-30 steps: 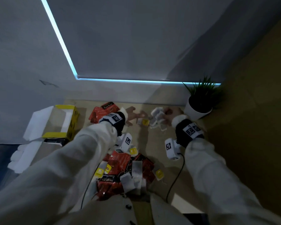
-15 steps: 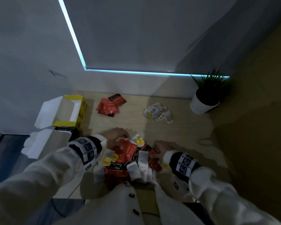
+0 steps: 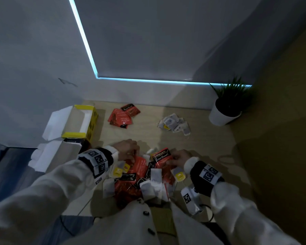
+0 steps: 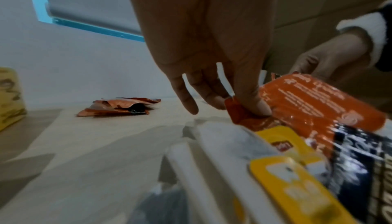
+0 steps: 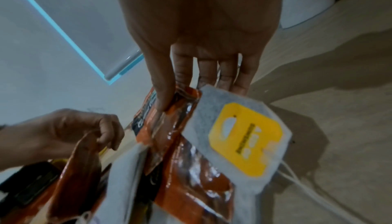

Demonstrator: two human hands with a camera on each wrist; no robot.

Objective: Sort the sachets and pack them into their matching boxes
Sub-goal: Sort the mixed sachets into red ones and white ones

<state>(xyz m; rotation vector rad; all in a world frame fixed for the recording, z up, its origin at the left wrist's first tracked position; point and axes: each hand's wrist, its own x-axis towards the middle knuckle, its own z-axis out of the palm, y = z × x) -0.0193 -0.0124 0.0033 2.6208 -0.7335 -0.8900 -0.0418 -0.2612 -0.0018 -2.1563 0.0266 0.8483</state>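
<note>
A: What does the left hand have?

B: Its thumb and fingers pinch the corner of a red sachet at the top of the mixed pile. The left wrist view shows the thumb pressed on the foil, with one finger pointing free beside it.

A: And the right hand?

B: It grips another red sachet, the one with a dark printed band, thumb on top and fingers behind. A white tea bag with a yellow tag lies just beside that grip, against the fingertips; I cannot tell whether the fingers hold it too.

A: How do the two grips sit to each other?

B: Near, both at the far edge of the pile, and the two sachets are side by side. Under and behind the grips, toward the person's body, the rest of the pile is red foil packets mixed with white tea bags and yellow tags.

A: What lies beyond the grips?

B: Ahead of the left hand, well apart, a small heap of red sachets on the wooden table. Ahead of the right hand, a small heap of white tea bags. Further left of the left hand stands an open yellow box, flap up, and a second open box with a dark edge sits nearer the wrist, just beside the first.

A: Anything else?

B: A potted plant in a white pot, far beyond the right hand by the wall
</note>
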